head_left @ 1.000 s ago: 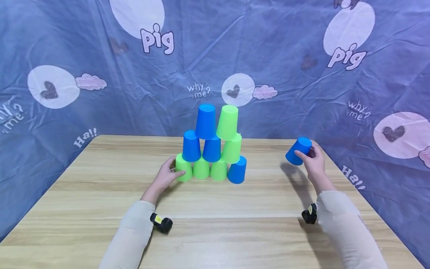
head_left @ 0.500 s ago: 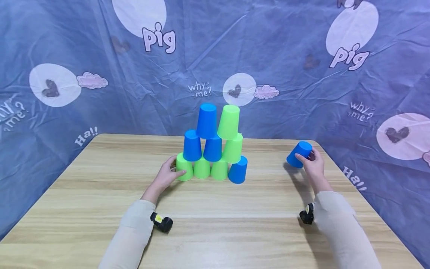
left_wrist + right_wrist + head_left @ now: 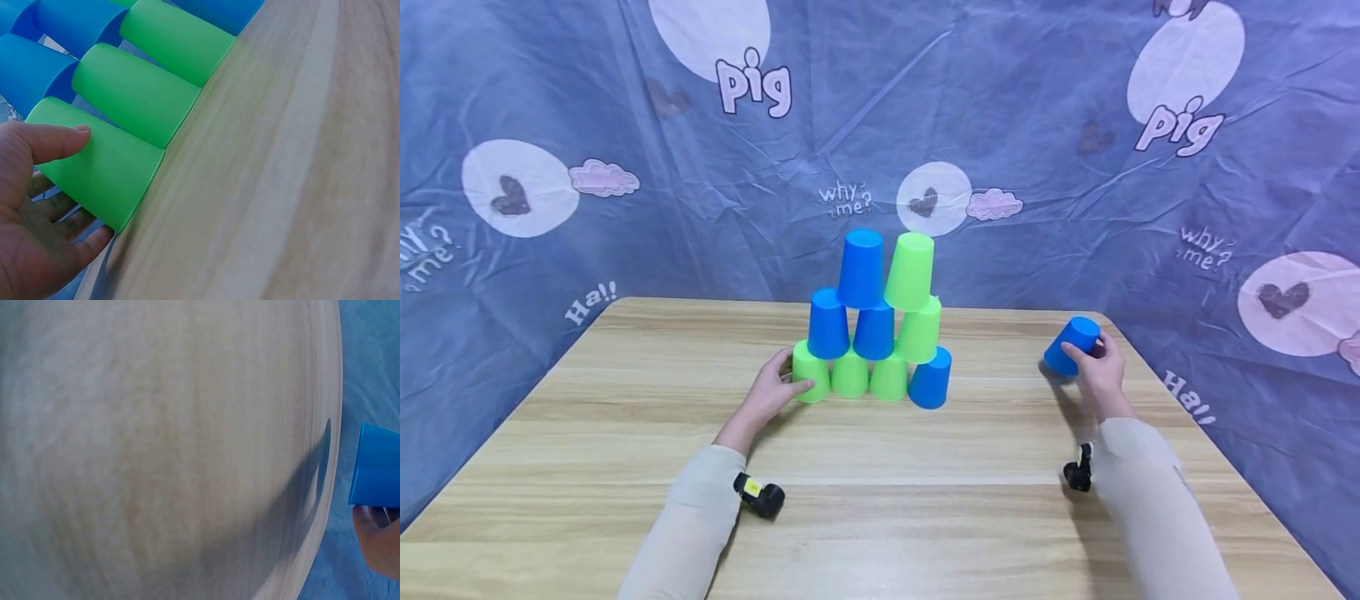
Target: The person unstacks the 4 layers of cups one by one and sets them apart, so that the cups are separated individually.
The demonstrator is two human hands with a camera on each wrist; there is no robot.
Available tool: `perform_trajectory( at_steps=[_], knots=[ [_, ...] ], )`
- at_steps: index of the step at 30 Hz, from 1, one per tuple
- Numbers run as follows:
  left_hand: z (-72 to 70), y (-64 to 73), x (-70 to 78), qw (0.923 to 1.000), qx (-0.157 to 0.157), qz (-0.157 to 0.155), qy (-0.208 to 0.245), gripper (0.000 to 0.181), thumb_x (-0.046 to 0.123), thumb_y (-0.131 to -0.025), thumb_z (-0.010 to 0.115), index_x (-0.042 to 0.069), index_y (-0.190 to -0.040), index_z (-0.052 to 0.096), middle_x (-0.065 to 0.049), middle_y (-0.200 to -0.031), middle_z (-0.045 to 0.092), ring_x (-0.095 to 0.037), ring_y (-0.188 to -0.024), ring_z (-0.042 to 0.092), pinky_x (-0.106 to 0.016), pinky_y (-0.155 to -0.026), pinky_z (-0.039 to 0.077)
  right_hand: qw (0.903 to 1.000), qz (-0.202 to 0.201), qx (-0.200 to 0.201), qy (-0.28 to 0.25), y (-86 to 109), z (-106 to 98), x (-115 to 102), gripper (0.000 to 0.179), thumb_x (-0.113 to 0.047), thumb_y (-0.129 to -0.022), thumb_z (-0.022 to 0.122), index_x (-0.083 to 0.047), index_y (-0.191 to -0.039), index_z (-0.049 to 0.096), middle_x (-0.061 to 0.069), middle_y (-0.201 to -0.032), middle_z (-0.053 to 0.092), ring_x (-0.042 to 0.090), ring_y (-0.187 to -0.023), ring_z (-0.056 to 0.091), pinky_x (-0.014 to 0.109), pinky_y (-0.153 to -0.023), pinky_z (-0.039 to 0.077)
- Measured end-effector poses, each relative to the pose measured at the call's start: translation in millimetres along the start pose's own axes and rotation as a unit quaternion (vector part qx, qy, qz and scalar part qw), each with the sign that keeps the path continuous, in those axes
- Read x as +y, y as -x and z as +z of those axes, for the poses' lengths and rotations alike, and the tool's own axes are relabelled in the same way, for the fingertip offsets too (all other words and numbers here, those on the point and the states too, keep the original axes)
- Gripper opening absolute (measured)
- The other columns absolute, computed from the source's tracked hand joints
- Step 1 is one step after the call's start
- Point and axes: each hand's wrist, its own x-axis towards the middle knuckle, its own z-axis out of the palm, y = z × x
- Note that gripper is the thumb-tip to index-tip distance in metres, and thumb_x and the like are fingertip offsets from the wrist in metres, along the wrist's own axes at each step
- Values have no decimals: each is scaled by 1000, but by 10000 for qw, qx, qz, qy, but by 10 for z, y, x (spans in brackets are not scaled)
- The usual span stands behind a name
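Observation:
My left hand [image 3: 769,390] holds the leftmost bottom green cup [image 3: 812,373], thumb across its front and the other fingers along its far side. That cup belongs to a stack of upside-down plastic cups. Its bottom row is several cups wide and ends at the right in a blue cup [image 3: 930,379]. Two blue cups and a green cup [image 3: 919,330] form the middle row. On top stand a blue cup [image 3: 861,268] and a green cup [image 3: 910,272], a gap between them. Far to the right, my right hand [image 3: 1102,373] grips a tilted blue cup [image 3: 1072,345] between thumb and fingers.
The wooden table [image 3: 880,533] has rounded back corners. Behind it hangs a blue printed cloth [image 3: 1045,92]. A small black camera is worn on the left wrist [image 3: 762,497] and another on the right wrist [image 3: 1078,471].
My right hand has lowered the blue cup a little toward the table, near its right edge. My left hand and the stacked cups stay as they were.

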Motion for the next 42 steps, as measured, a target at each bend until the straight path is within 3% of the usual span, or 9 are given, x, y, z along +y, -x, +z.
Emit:
perform_trajectory(
  at_steps=[9,26,42],
  knots=[
    [-11,-8,-29,10000,-32,59,9,65,2,-83,61,-1,-141,31,-26,-142,37,-40,-133,35,-51,-112,29,9997,11,-145,179,-49,25,29,74,-29,-93,54,-11,-150,11,19,-155,16,36,-142,19,50,-117,18],
    [-11,4,-22,9999,-51,90,-35,64,3,-84,60,-2,-141,30,-26,-143,36,-41,-133,34,-52,-113,28,9984,-16,-217,519,-167,99,14,76,-30,-93,52,-7,-150,8,23,-154,16,39,-141,20,53,-116,19],
    [-7,-8,-40,9999,-38,105,41,65,2,-84,61,-2,-141,31,-26,-144,35,-40,-134,33,-51,-113,28,9983,190,-245,501,-196,236,-18,75,-27,-93,53,-10,-150,7,20,-155,12,38,-142,15,53,-116,19]
  ],
)
